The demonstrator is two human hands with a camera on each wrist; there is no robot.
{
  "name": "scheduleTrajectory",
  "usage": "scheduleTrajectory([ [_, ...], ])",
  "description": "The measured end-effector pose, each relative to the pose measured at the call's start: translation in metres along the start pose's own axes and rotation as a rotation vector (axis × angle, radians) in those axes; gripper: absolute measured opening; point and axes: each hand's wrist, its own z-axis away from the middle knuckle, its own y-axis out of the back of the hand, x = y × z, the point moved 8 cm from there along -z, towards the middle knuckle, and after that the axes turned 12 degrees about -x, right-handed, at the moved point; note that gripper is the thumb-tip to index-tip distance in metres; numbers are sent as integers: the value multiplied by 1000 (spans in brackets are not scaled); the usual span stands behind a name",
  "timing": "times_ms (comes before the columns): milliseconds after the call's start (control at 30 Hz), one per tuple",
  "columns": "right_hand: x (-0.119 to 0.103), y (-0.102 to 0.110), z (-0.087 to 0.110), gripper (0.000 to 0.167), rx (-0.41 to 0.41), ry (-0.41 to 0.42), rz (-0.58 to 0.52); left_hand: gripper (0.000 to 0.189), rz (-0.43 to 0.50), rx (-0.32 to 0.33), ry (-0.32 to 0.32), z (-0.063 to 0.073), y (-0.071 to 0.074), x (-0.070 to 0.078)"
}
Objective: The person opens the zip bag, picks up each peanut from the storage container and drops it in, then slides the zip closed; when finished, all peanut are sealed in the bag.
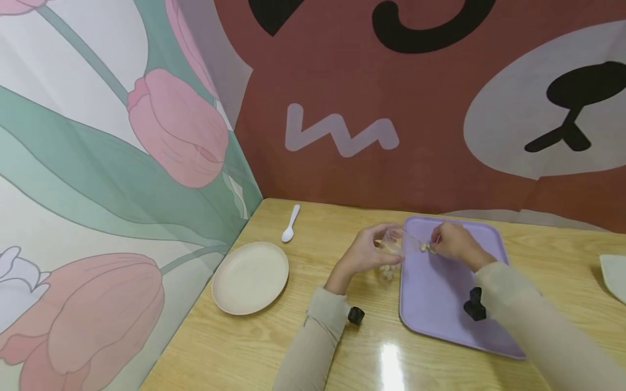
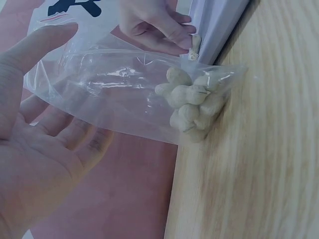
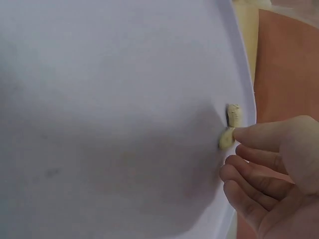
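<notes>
My left hand [image 1: 364, 251] holds a clear zip bag [image 2: 109, 74] near its mouth, thumb on one side and fingers on the other. Several unshelled peanuts [image 2: 192, 102] are bunched in the bag's bottom corner, low beside the tray. Over the far part of the purple tray [image 1: 432, 304], my right hand [image 1: 455, 242] pinches a peanut [image 3: 227, 139] between thumb and forefinger. Another peanut [image 3: 234, 114] lies right beside it, near the tray's rim.
On the left of the wooden table [image 1: 313, 260] is a round cream plate [image 1: 250, 278], with a white spoon [image 1: 290, 225] behind it. A pale dish [image 1: 617, 276] shows partly at the right edge. Printed cloth walls [image 1: 342, 179] stand behind and at the left.
</notes>
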Motion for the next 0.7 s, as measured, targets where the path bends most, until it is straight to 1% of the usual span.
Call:
scheduleTrajectory([
  [167,2,-8,0,6,-18,6,-6,64,-5,-2,-1,-1,0,0],
  [500,1,-12,0,5,-8,-5,-37,63,2,-4,22,1,0,-2],
  [600,1,-8,1,7,10,13,-32,63,7,-4,19,1,0,-1],
  [700,-2,3,4,8,50,42,-43,63,4,-4,8,1,1,1],
])
